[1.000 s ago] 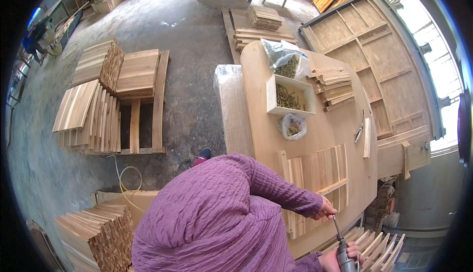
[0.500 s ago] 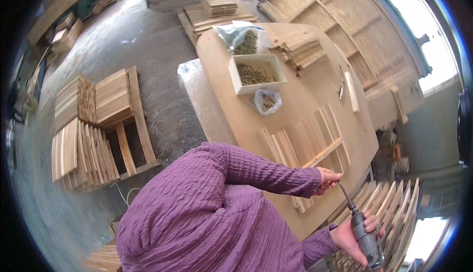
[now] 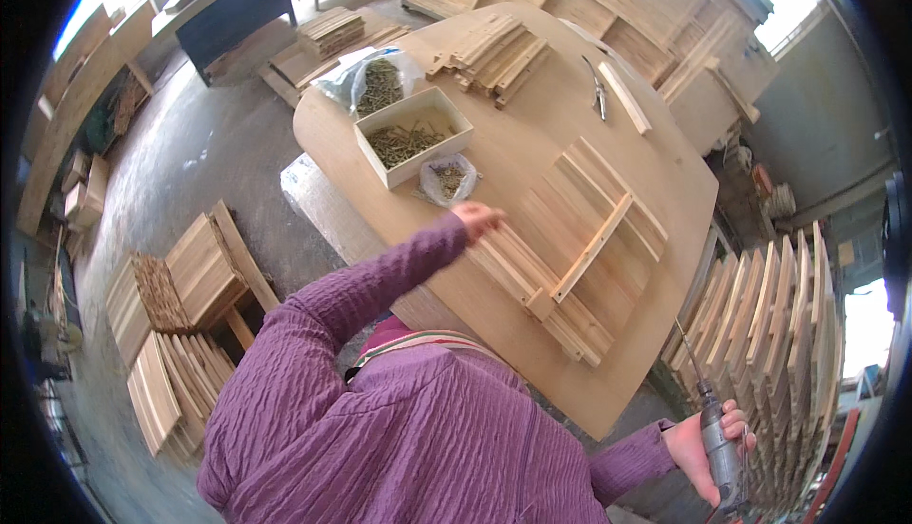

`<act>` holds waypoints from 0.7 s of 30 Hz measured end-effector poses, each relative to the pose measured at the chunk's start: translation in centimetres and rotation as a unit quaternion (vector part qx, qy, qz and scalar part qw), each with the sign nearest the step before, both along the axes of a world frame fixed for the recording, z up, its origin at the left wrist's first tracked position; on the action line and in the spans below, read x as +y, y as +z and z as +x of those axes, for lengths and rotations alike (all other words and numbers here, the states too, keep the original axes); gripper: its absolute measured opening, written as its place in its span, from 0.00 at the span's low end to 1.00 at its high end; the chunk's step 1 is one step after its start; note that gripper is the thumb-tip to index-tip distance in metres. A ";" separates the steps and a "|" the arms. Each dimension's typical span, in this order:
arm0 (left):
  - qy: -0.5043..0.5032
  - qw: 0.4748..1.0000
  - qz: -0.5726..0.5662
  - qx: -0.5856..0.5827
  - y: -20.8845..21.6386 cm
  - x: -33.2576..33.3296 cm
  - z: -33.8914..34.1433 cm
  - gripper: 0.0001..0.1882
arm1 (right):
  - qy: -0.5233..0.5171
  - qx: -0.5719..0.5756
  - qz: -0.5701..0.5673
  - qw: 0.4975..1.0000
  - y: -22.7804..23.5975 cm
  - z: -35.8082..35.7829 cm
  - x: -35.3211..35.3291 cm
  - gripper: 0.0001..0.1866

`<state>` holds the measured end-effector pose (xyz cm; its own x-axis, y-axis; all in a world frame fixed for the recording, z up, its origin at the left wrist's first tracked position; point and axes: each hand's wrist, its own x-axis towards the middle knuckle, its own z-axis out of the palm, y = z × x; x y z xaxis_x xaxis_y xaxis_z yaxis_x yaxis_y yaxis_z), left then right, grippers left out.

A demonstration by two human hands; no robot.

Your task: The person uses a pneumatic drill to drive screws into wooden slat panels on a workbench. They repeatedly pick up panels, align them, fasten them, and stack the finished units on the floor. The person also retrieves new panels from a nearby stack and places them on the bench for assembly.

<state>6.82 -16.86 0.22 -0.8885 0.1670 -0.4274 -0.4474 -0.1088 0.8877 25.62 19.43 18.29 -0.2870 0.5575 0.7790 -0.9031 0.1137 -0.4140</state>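
My left hand [image 3: 478,221] hovers over the table, beside a small clear plastic bag [image 3: 463,189] of metal screws. Motion smears its fingers, so their pose is unclear. Down at the lower right, past the table's edge, my right hand [image 3: 691,455] is closed around a grey powered screwdriver [image 3: 725,462] with a long thin bit pointing up. On the table lies a panel of wooden slats [image 3: 570,206], crossed by a light wooden batten [image 3: 594,247]. Several loose strips [image 3: 518,263] lie along the panel's near left side.
The pale tabletop [image 3: 513,149] also bears a white box [image 3: 404,171] of screws, a larger plastic bag [image 3: 347,84], stacked wood pieces [image 3: 494,54], pliers [image 3: 598,92] and a lone strip [image 3: 624,96]. Slatted panels [image 3: 760,315] stand right; more boards [image 3: 204,258] are stacked left.
My left hand has left the screwdriver's bit and swung left across the panel toward the small bag. The screwdriver stays in my right hand, low on the right. The view has shifted.
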 end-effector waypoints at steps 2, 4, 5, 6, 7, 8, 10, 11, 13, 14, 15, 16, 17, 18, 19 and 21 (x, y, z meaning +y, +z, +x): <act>0.054 0.961 -0.232 0.137 -0.9 -3.9 -2.1 0.16 | 0.028 0.005 0.000 1.000 -0.5 0.4 0.9 0.50; 0.065 0.859 -0.435 0.261 -1.2 -6.3 -3.8 0.15 | 0.050 0.010 0.007 0.999 -1.2 0.3 1.2 0.48; 0.045 0.826 -0.493 0.271 -1.0 -6.7 -4.4 0.13 | 0.052 0.005 -0.005 0.999 -1.4 0.5 1.1 0.48; -0.015 0.823 -0.515 0.238 -1.2 -6.9 -5.0 0.12 | 0.057 0.003 -0.015 0.998 -1.5 0.5 0.9 0.48; -0.043 0.797 -0.555 0.234 -1.5 -6.9 -5.3 0.12 | 0.061 0.001 -0.026 0.998 -1.5 0.5 0.7 0.48; -0.071 0.769 -0.593 0.230 -1.8 -6.9 -5.5 0.12 | 0.037 -0.006 -0.034 0.999 -1.5 0.5 0.5 0.47; -0.131 0.753 -0.605 0.225 -2.3 -5.8 -6.7 0.12 | 0.059 0.000 -0.038 0.998 -1.3 0.5 0.4 0.47; -0.137 0.758 -0.607 0.195 -2.8 -6.5 -7.3 0.11 | 0.071 0.007 -0.044 0.997 -1.1 0.5 0.4 0.47; -0.162 0.756 -0.593 0.223 -3.2 -6.9 -7.6 0.11 | 0.115 0.029 -0.061 0.991 -1.6 -0.1 0.5 0.46; -0.150 0.750 -0.600 0.236 -3.7 -7.4 -7.7 0.10 | 0.088 0.023 -0.071 0.993 -1.3 -0.3 0.2 0.47; -0.149 0.773 -0.572 0.229 -3.7 -6.3 -7.7 0.11 | 0.041 0.013 -0.076 0.996 -1.2 -0.1 0.0 0.47; -0.145 0.790 -0.557 0.211 -3.7 -6.5 -7.8 0.12 | 0.052 0.023 -0.072 0.996 -1.1 0.0 0.2 0.46; -0.128 0.795 -0.534 0.259 -4.0 -7.3 -7.6 0.13 | 0.065 0.034 -0.074 0.995 -1.3 0.0 0.4 0.46; -0.115 0.810 -0.517 0.251 -4.2 -8.4 -7.5 0.11 | 0.062 0.045 -0.087 0.993 -1.4 -0.2 0.3 0.47; -0.073 0.876 -0.403 0.255 -4.5 -8.2 -6.9 0.09 | 0.049 0.053 -0.095 0.993 -1.5 -0.4 0.3 0.48; -0.053 0.881 -0.363 0.299 -4.7 -7.8 -7.3 0.09 | 0.034 0.071 -0.067 0.995 -2.1 0.6 1.6 0.52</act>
<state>-0.44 -24.66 -4.45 -0.9870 0.1375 0.0838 0.1503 0.5998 0.7859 26.25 21.00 16.16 -0.2206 0.6423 0.7340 -0.9572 0.0018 -0.2893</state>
